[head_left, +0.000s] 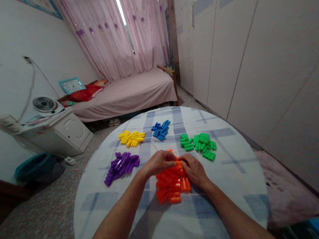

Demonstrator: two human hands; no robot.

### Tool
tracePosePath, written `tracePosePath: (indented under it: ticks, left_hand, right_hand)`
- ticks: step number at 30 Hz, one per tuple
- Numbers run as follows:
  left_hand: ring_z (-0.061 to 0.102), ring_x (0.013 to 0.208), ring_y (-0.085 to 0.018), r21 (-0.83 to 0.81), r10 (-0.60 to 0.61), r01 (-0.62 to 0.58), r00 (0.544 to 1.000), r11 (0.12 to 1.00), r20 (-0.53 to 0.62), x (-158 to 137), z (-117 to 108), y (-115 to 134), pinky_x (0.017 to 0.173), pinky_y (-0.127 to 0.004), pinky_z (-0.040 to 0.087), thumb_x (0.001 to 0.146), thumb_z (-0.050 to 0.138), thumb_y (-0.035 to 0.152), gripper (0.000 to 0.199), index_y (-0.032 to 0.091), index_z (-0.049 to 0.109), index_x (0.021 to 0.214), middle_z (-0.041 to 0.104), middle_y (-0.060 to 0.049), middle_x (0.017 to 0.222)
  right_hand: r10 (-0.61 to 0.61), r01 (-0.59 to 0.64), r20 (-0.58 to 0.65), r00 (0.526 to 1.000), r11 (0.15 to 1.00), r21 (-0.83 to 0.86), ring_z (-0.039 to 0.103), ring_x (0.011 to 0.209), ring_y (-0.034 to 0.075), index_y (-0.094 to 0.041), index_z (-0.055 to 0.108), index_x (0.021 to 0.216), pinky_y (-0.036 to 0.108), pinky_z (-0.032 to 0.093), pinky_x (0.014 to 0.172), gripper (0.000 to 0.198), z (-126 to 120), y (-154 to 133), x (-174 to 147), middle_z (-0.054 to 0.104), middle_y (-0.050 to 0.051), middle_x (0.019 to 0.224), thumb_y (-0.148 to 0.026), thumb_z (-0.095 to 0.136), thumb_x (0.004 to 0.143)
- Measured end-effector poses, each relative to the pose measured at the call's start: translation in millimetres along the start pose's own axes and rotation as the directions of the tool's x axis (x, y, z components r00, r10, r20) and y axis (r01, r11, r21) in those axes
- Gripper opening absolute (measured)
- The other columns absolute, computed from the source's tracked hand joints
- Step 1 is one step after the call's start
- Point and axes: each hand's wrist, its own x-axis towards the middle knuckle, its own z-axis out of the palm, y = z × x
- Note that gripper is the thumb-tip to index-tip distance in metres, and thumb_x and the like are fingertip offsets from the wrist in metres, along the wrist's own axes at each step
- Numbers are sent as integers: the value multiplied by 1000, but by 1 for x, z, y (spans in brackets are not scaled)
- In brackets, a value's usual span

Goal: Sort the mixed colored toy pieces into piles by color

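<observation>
An orange heap of short plastic tube-like pieces [168, 183] lies in front of me on the round table. Over its far edge, my left hand [160, 162] has its fingers curled together, pinching at an orange piece. My right hand [195, 170] comes in from the other side, its bent fingers closed on orange plastic close to the left fingertips. Exactly which piece each hand grips is partly hidden by the fingers. Similar pieces form a purple pile [121, 166], a yellow pile [132, 138], a blue pile [161, 130] and green piles [204, 145] around the hands.
A blue-and-white cloth covers the round table [102, 222]. Beyond it stands a bed [132, 93] below pink curtains. A fan [45, 104] sits on a white cabinet [68, 132] at left, with a teal bin [35, 166] nearby. Tall wardrobe doors [246, 63] line the right.
</observation>
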Motion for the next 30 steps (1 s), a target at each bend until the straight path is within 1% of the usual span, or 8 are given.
tracePosePath:
  ticks: [3,7,13,16,18,21,24,30]
  left_hand:
    - [58,70,-15,171,20,-23,1000,985,18,-2,10,13,64,-23,41,75,59,31,23,14,71,85,68,-4,78]
    - [59,71,-16,316,-30,26,1000,949,6,-3,12,21,65,-23,42,75,59,27,20,17,72,86,70,-4,79]
    - [61,82,-18,358,22,-32,999,933,31,-3,12,20,77,-25,44,73,59,22,21,19,73,89,71,-6,88]
    - [61,83,-18,315,49,-21,996,949,-81,3,13,10,78,-27,45,77,56,26,23,18,72,92,69,-6,88]
    - [60,88,-19,299,41,28,974,954,-222,8,12,-1,82,-28,45,80,54,27,24,16,70,94,68,-7,93]
    - [59,97,-19,299,-57,179,925,937,-375,18,9,-18,89,-30,44,80,53,25,27,15,67,101,64,-9,103]
    - [59,98,-20,304,-162,284,915,909,-369,29,6,-33,89,-30,45,78,55,22,31,14,66,105,63,-10,108]
    - [61,92,-20,300,-240,340,915,891,-323,46,5,-44,80,-27,46,72,61,22,36,15,66,106,67,-9,101]
  right_hand:
    - [-5,5,11,1000,1000,5,55,86,16,-21,62,88,28,42,80,22,0,1,0,60,3,90,-21,40,86]
    - [-5,5,2,1000,1000,0,56,87,15,-21,62,87,29,42,81,23,1,2,1,60,3,89,-22,39,87]
    - [35,-35,6,999,999,8,57,85,15,-21,61,87,29,42,81,30,-1,1,2,60,3,88,-28,33,91]
    - [15,-15,7,1000,1000,-2,56,86,16,-20,61,87,29,42,80,25,-1,0,2,60,3,88,-26,36,89]
    - [-1,1,-3,1000,1000,-6,56,86,16,-21,61,88,29,42,81,22,-1,0,1,60,3,89,-22,40,86]
    - [-2,2,-9,1000,1000,-7,56,87,16,-20,62,89,29,43,82,22,-1,-1,1,61,3,90,-19,41,84]
    - [8,-9,-8,1000,1000,-3,57,87,16,-20,63,89,29,43,82,22,-1,-1,1,61,4,90,-19,41,83]
    - [22,-22,-4,1000,1000,-3,57,87,16,-21,62,88,29,43,82,22,-1,0,0,61,3,90,-19,41,83]
